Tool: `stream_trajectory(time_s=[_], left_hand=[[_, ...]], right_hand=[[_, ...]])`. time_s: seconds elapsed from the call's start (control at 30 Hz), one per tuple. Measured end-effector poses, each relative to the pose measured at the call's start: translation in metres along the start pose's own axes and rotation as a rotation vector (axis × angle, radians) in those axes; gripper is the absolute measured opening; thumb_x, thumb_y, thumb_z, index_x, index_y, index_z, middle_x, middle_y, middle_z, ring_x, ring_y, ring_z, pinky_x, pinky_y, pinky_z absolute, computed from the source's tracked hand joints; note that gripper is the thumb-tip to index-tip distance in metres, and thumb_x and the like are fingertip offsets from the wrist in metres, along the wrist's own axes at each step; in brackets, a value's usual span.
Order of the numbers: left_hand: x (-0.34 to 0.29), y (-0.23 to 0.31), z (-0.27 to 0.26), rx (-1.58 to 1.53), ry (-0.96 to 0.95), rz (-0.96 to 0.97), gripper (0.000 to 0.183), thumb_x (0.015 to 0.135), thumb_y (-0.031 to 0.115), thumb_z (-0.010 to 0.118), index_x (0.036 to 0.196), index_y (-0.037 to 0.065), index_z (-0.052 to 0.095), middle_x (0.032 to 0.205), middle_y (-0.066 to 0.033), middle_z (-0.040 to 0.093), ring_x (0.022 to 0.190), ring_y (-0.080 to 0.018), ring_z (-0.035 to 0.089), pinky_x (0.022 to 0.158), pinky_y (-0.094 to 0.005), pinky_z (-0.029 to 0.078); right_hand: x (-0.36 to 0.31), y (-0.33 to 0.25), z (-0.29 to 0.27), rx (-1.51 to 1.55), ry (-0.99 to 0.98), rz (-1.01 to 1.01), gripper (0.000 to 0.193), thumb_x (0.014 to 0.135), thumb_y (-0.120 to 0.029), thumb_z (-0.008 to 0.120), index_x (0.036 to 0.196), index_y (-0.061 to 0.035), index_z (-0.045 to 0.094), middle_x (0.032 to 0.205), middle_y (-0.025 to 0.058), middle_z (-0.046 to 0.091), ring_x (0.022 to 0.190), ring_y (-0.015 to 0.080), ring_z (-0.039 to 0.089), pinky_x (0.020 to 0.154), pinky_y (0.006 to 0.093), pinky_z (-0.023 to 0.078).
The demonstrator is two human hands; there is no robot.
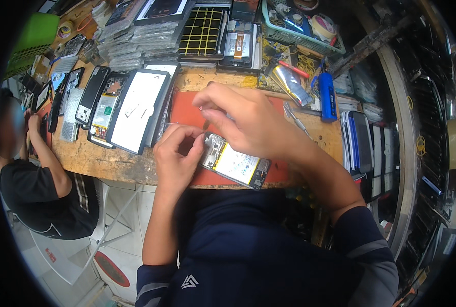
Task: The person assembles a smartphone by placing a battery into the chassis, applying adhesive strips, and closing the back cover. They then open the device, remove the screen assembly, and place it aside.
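Note:
An opened smartphone (236, 162) lies on the red-orange work mat (187, 105), its white battery and bare inner parts facing up. Beside its upper left end, my left hand (179, 153) is closed in a pinch, thumb at the phone's edge. Whatever sits between those fingertips is hidden. Above the phone hovers my right hand (246, 120), fingers bent and thumb drawn in toward the index finger. A tiny pale speck shows at its fingertips, too small to name.
Opened phones and a white-faced panel (138, 110) line the left side. Bubble-wrapped stacks (141, 43) and a teal basket (309, 38) stand behind. A blue cylindrical tool (327, 97) and a metal pen-like tool (298, 122) lie right. Another person (43, 189) sits left.

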State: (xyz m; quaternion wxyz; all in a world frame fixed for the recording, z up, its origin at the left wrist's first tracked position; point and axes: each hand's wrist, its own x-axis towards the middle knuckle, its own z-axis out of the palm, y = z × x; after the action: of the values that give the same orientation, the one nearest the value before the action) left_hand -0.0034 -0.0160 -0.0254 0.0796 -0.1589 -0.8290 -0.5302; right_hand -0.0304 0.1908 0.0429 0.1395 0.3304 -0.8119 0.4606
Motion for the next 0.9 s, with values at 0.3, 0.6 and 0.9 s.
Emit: stream_trajectory(time_s=[0.3, 0.6, 0.9], left_hand=[[0.002, 0.002, -0.006, 0.134, -0.035, 0.080, 0.014, 0.085, -0.004, 0.077, 0.098, -0.001, 0.072, 0.093, -0.0137, 0.072, 0.091, -0.0335, 0.070, 0.081, -0.0410, 0.055], [-0.008, 0.003, -0.015, 0.214, -0.141, 0.125, 0.029, 0.079, -0.011, 0.062, 0.106, -0.003, 0.068, 0.106, -0.0200, 0.068, 0.103, -0.0419, 0.062, 0.091, -0.0492, 0.051], [-0.008, 0.009, -0.014, 0.298, -0.139, 0.130, 0.032, 0.082, -0.011, 0.062, 0.113, -0.003, 0.068, 0.109, -0.0225, 0.068, 0.102, -0.0445, 0.063, 0.091, -0.0496, 0.051]], right_hand=[[0.011, -0.002, 0.002, -0.036, -0.218, -0.086, 0.023, 0.092, 0.003, 0.066, 0.115, 0.0011, 0.064, 0.096, 0.0183, 0.070, 0.092, 0.0407, 0.071, 0.079, 0.0476, 0.056], [0.009, 0.006, 0.014, -0.029, -0.272, -0.074, 0.019, 0.091, 0.004, 0.065, 0.110, 0.0005, 0.062, 0.092, 0.0183, 0.069, 0.086, 0.0429, 0.070, 0.076, 0.0483, 0.055], [0.009, 0.003, 0.014, -0.294, -0.324, -0.105, 0.011, 0.096, -0.010, 0.072, 0.100, -0.0040, 0.064, 0.087, 0.0160, 0.068, 0.085, 0.0385, 0.070, 0.078, 0.0462, 0.054]])
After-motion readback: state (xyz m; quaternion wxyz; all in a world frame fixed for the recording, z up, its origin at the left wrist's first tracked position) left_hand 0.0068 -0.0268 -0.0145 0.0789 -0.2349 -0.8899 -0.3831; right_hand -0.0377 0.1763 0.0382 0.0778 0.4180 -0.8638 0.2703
